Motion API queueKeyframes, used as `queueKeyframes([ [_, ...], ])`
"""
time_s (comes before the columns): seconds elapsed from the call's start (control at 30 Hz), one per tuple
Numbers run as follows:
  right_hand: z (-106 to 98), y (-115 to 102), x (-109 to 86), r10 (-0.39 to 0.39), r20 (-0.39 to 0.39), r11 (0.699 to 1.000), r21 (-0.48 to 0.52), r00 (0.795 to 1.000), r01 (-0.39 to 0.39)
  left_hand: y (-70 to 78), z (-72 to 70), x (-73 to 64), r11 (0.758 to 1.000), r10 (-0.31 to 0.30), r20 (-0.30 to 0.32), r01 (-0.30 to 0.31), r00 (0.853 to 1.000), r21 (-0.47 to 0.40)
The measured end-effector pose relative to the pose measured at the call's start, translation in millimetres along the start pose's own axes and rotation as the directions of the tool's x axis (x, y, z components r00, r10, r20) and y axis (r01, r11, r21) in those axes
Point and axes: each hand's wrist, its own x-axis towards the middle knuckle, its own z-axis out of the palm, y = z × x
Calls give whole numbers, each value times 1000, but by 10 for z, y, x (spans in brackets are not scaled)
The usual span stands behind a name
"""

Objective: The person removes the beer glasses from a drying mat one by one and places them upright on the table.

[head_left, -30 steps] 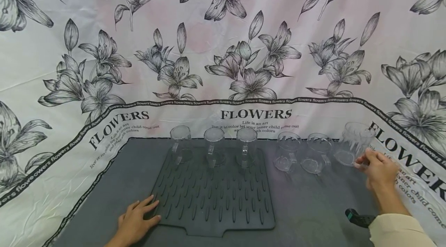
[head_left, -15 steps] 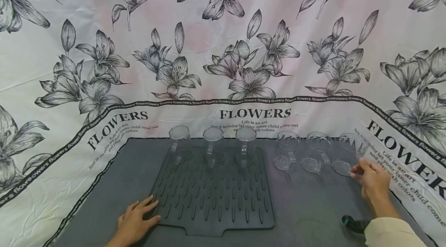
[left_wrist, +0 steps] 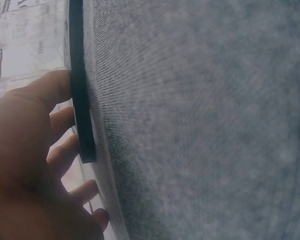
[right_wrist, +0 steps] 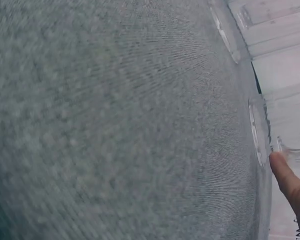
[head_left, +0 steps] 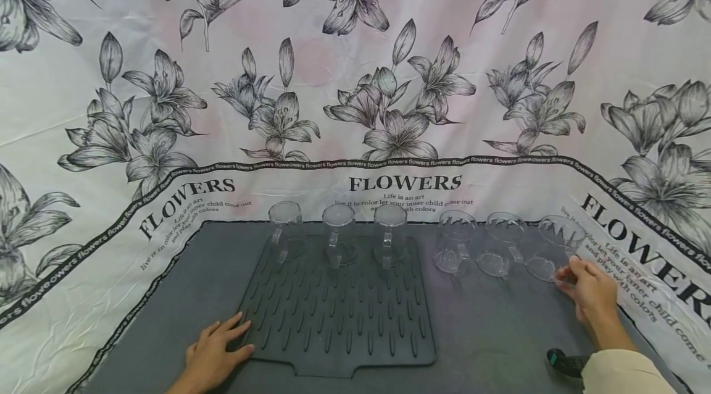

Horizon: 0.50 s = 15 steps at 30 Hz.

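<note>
My right hand pinches the handle side of a clear glass mug, the rightmost of a row of three on the grey table. In the right wrist view, the thumb presses against the clear handle. My left hand lies at the near left edge of a dark ribbed mat, fingers spread and touching its edge. The left wrist view shows those fingers along the mat's side. On the mat's far end stand three more glass mugs, left, middle and right.
Two glass mugs, one right of the mat and another beside the held one, stand near the table's back edge. A floral curtain hangs behind and along both sides. A black strap-like piece sits by the right sleeve.
My right hand has brought the glass mug left and toward me, down into line with the other two on the right. The left hand has stayed at the mat's edge.
</note>
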Motion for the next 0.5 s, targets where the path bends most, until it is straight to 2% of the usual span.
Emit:
queueKeyframes([
  [0.07, -6, -6, -2, 9, 2, 1000, -25, 1000, -9, -5, 0, -4, 1000, 0, 5, 0, 1000, -1],
  [0.13, -12, -17, -16, 20, -34, 991, -129, 999, -24, -12, 7, -5, 1000, -4, 14, 4, 1000, -2],
  [0.2, -19, -35, -39, 16, -116, 968, -246, 993, -44, -16, 15, -5, 1000, -7, 23, 7, 1000, -6],
  [0.3, -7, -112, -79, -24, -253, 936, -347, 967, -68, -16, 21, -4, 1000, -9, 28, 9, 1000, -12],
  [0.4, 66, -286, -131, -68, -334, 950, -309, 940, -41, -14, 15, 2, 1000, -6, 17, 6, 1000, -18],
  [0.5, 183, -529, -231, -84, -357, 958, -285, 930, -23, -23, 10, 10, 1000, -2, 6, 2, 1000, -10],
])
